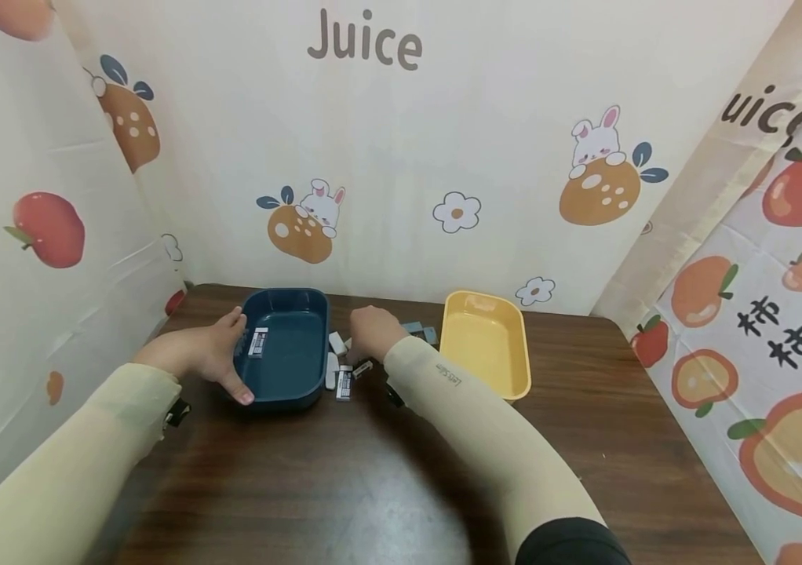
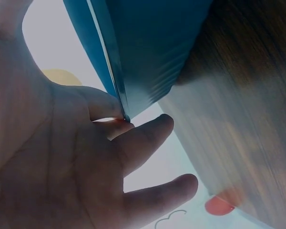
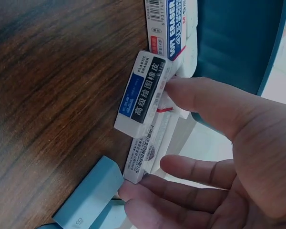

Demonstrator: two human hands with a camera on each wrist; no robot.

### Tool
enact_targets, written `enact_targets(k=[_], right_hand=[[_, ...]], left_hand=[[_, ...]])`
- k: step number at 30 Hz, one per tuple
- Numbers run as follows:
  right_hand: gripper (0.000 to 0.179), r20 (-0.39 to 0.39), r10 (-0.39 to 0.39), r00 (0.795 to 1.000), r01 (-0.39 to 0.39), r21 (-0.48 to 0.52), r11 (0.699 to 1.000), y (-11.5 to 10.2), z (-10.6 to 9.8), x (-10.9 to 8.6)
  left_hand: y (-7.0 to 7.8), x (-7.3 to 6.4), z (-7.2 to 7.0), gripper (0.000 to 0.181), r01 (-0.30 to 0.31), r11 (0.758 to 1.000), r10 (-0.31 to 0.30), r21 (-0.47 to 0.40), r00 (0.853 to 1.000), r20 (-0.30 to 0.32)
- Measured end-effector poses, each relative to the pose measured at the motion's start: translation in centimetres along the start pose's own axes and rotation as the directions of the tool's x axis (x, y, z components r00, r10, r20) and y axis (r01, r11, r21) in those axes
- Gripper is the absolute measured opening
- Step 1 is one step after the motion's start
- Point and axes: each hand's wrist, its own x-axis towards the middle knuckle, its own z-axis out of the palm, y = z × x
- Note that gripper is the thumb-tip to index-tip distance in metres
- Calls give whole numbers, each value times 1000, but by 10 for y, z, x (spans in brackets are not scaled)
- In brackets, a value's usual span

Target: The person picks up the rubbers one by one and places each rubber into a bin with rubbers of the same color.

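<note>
My left hand point(image 1: 213, 353) lies against the left side of a dark blue tray point(image 1: 281, 396); its fingers are spread, and some touch the rim in the left wrist view. A small labelled eraser point(image 1: 257, 343) lies in that tray. My right hand point(image 1: 375, 333) is low over a cluster of erasers beside it. In the right wrist view, the thumb touches a plastic eraser point(image 3: 142, 90) with a black and blue sleeve. Its lower fingers reach the end of a white boxed eraser point(image 3: 142, 155). A soft eraser point(image 3: 166, 26) lies beside them.
A yellow tray point(image 1: 523, 369) stands right of my right hand. Grey-blue blocks point(image 3: 88, 195) lie between the hand and that tray. The wooden table point(image 1: 373, 486) ends at a printed curtain point(image 1: 401, 157) behind, with more curtain on both sides.
</note>
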Motion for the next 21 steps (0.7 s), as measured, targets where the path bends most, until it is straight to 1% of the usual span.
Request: enact_targets(k=[4, 9, 13, 16, 18, 21], right_hand=[[24, 7, -1, 1000, 1, -3, 1000, 0, 1, 0], [22, -10, 19, 1000, -19, 10, 1000, -2, -10, -2], [20, -31, 42, 999, -38, 97, 995, -4, -25, -2], [23, -50, 31, 998, -22, 156, 988, -9, -35, -3], [27, -71, 7, 997, 3, 145, 989, -15, -41, -3], [31, -108, -50, 993, 62, 116, 991, -27, -46, -2]], left_hand=[[2, -1, 1, 168, -2, 1000, 2, -11, 1000, 0], [1, -2, -1, 170, -12, 1000, 12, -11, 1000, -9], [1, -3, -3, 172, -9, 1000, 9, -22, 1000, -6], [2, -5, -3, 172, -4, 1000, 5, -29, 1000, 1], [1, -5, -2, 172, -4, 999, 4, -38, 1000, 3], [0, -5, -1, 171, -6, 999, 6, -41, 1000, 0]])
